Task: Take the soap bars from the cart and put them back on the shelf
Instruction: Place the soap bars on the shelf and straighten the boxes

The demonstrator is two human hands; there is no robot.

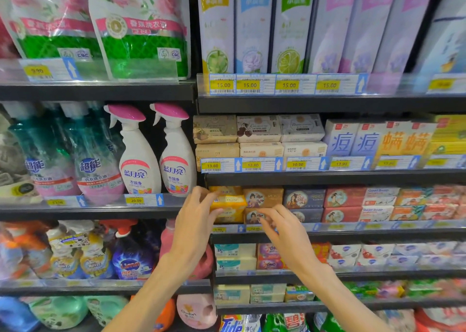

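Two hands are working at our shelf (327, 230): the left hand (195, 220) is gripping the yellow soap bar (228, 204) at the row's left edge, while our right hand (282, 227) is hovering released, hiding neighbouring boxes.

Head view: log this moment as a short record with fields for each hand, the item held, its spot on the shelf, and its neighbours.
left hand: left hand grips a yellow soap bar at the shelf front
right hand: right hand holds nothing, fingers loosely spread in front of the brown soap boxes
spot: left end of the soap shelf, on top of more yellow bars
neighbours: brown soap boxes to the right, then dark blue boxes
left bay: white spray bottles with pink triggers
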